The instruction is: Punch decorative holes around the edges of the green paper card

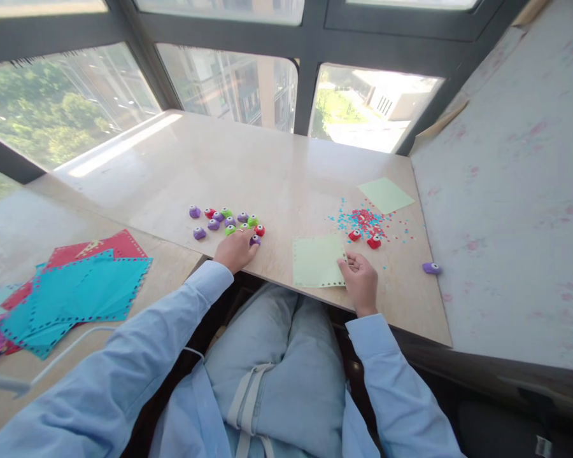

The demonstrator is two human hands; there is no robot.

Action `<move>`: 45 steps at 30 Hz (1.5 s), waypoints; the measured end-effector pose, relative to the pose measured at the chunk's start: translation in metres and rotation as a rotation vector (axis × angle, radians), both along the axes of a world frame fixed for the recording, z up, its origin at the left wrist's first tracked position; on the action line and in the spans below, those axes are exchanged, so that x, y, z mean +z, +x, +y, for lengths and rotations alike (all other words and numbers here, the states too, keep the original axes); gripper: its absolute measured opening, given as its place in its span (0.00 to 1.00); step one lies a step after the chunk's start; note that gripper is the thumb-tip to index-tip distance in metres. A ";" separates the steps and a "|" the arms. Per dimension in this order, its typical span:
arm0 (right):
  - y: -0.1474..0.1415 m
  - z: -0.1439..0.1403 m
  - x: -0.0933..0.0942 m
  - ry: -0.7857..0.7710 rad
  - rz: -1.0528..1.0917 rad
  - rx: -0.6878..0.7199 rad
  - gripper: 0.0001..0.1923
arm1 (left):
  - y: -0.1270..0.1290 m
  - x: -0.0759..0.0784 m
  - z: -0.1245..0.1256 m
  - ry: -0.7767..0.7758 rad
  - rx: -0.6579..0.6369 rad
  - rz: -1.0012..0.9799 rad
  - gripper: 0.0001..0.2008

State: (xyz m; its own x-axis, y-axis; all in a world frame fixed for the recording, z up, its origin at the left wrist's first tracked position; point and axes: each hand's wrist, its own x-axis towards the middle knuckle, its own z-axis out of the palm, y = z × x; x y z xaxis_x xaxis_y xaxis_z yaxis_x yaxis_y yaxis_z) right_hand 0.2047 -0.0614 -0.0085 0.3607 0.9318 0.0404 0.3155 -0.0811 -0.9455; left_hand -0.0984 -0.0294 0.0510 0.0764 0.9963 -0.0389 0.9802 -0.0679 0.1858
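Paper, pale green (318, 261), lies flat on the surface (291, 172) in front of the person, its lower side along the near edge. Small punched holes run along its lower and right sides. The right hand (360, 280) is at the sheet's right side; its grip is narrow, thumb and fingers pinching the paper there.

The left hand (235, 248) is at the near side of a group of small punches (213, 224), coloured purple, red and green, each with an eye-like top. Its thumb is beside a purple punch (254, 240). The fingertips are partly hidden, so whether this grip holds a punch cannot be told.

To the right, a loose scatter of red and blue confetti (365, 219) lies directly on the surface. Two red punches (374, 242) stand at its near side; a second green sheet (386, 194) lies at its far side. A lone purple punch (431, 268) lies at the right edge, just beside the floral wall (520, 222).

Open room for moving lies between the punch group and the confetti, continuing back to the window frame (306, 95). Far left, blue sheets (83, 289) with punched borders overlap red sheets (127, 245).
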 end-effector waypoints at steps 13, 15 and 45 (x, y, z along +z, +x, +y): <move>0.003 -0.002 -0.004 0.253 0.202 -0.478 0.17 | 0.005 0.009 -0.010 0.177 0.102 0.075 0.12; 0.004 -0.002 -0.005 0.297 0.254 -0.509 0.17 | 0.013 0.011 -0.012 0.215 0.083 0.041 0.11; 0.022 -0.029 0.000 0.102 0.221 0.018 0.26 | 0.098 -0.044 0.016 -0.175 0.059 -1.192 0.19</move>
State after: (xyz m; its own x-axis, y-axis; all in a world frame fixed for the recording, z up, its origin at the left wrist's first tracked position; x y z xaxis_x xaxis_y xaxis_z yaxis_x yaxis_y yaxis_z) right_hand 0.2268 -0.0902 -0.0088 0.3550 0.9332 0.0564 0.1010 0.0216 -0.9946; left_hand -0.0009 -0.0132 0.0073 0.1111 0.9877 -0.1097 0.1877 0.0876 0.9783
